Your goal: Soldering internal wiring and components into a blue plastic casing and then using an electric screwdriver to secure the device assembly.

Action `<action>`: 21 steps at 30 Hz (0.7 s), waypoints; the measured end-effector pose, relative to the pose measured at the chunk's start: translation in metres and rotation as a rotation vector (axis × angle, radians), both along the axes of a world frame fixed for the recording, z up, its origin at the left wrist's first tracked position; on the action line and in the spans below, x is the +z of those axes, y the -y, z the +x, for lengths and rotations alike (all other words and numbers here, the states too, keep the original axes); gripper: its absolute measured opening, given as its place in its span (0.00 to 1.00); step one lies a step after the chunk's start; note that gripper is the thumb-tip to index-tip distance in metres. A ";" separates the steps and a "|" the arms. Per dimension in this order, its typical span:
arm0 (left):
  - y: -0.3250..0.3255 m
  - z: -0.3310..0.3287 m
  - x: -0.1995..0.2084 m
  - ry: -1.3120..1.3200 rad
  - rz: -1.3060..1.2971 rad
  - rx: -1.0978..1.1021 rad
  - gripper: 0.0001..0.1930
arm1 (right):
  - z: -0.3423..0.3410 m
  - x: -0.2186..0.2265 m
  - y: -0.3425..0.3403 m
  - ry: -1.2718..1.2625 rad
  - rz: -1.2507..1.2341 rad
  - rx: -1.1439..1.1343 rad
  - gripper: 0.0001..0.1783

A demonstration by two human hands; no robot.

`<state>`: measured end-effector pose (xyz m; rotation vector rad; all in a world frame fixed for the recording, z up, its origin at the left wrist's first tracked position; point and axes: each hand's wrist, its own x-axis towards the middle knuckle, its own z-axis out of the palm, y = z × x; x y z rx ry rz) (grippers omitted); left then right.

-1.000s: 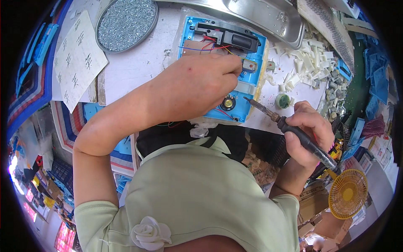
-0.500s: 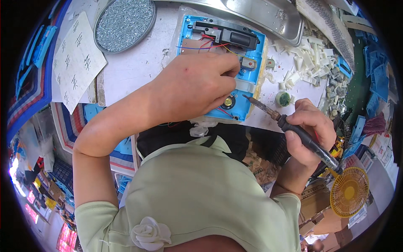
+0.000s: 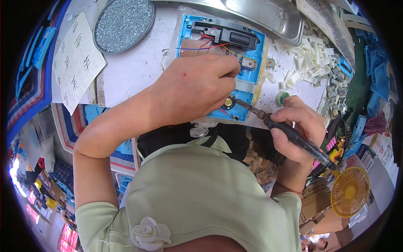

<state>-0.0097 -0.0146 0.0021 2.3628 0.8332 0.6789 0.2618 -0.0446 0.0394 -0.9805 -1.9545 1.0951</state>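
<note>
My left hand [image 3: 200,84] reaches across a blue plastic casing [image 3: 253,77]. Its fingers are pinched together inside, and whatever is between them is hidden behind the hand. Gripped in my right hand [image 3: 303,122] is a soldering iron [image 3: 303,145], its tip pointing left over the casing beside a round gold-centred part [image 3: 228,102]. The casing holds a small metal motor [image 3: 247,63], a long black housing [image 3: 237,38], a brown board [image 3: 195,47] and red, blue and yellow wires.
A small round green tub [image 3: 282,98] stands right of the casing. White plastic pieces [image 3: 308,56] lie beyond it. A bowl of screws [image 3: 124,26] and a paper sheet [image 3: 77,63] are at the left, a metal tray [image 3: 289,23] behind. A yellow fan [image 3: 349,192] is lower right.
My right hand has moved left with the soldering iron, bringing the tip closer to the round gold-centred part and my left fingers. My left hand has barely moved.
</note>
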 end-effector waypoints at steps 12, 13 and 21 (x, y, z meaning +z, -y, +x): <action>0.000 0.000 0.002 -0.022 0.004 -0.009 0.08 | -0.006 0.005 0.002 0.050 -0.061 -0.065 0.14; 0.001 -0.001 0.002 -0.024 0.006 -0.005 0.08 | -0.006 0.006 0.002 0.055 -0.065 -0.069 0.14; 0.001 0.000 0.000 -0.023 0.033 -0.001 0.08 | 0.000 0.009 0.013 -0.023 -0.096 -0.168 0.15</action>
